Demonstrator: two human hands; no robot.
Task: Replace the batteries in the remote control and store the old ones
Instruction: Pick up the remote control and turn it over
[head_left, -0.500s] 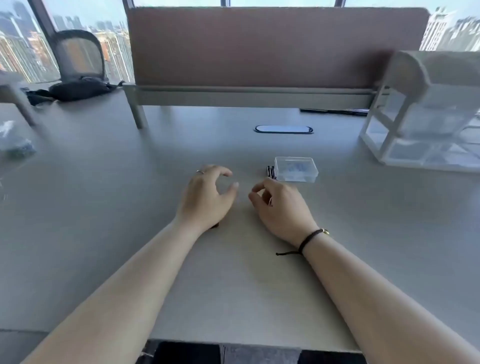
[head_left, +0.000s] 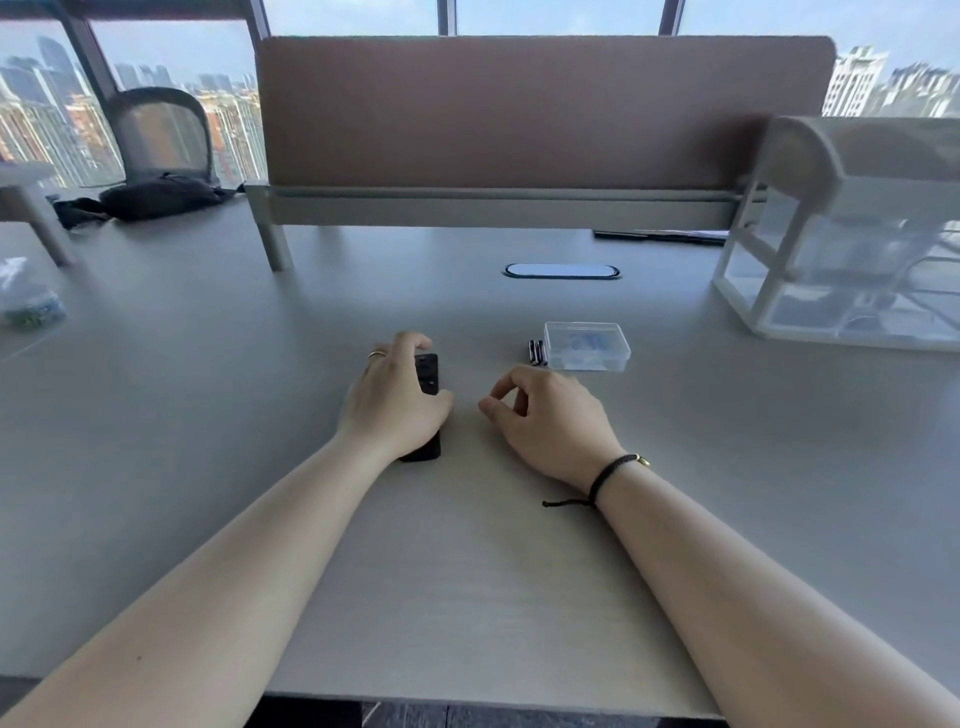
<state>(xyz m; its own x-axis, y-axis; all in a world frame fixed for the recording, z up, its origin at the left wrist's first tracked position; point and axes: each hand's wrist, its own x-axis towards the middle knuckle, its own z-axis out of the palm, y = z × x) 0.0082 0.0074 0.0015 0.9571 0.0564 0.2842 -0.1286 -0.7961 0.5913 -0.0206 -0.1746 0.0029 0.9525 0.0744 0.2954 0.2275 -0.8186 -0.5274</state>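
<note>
A broad pale grey surface (head_left: 208, 467) fills most of the view; along its far edge stands a brown divider panel (head_left: 545, 109) on a grey rail, with city towers visible through the windows behind; at the far right sits a white-framed organiser with clear drawers (head_left: 841, 249); at the far left a mesh chair back (head_left: 161, 135) rises behind a dark bag (head_left: 161, 195) that lies on the surface; an oval cable port (head_left: 562, 270) is set into the surface below the panel.

Two bare forearms reach in from the near edge; the left hand (head_left: 395, 400) lies over the black remote control (head_left: 428, 374), fingers curled down its far side and thumb against its near side, holding it flat on the surface; a ring shows on one finger; the right hand (head_left: 550, 415) rests just beside it, apart from the remote, fingers loosely curled and thumb near the forefinger, holding nothing; a dark cord bracelet (head_left: 605, 475) circles that wrist.

Beyond the right hand sits a small clear plastic box (head_left: 587, 345), lid on; touching its left side stand the small dark batteries (head_left: 536, 352).
</note>
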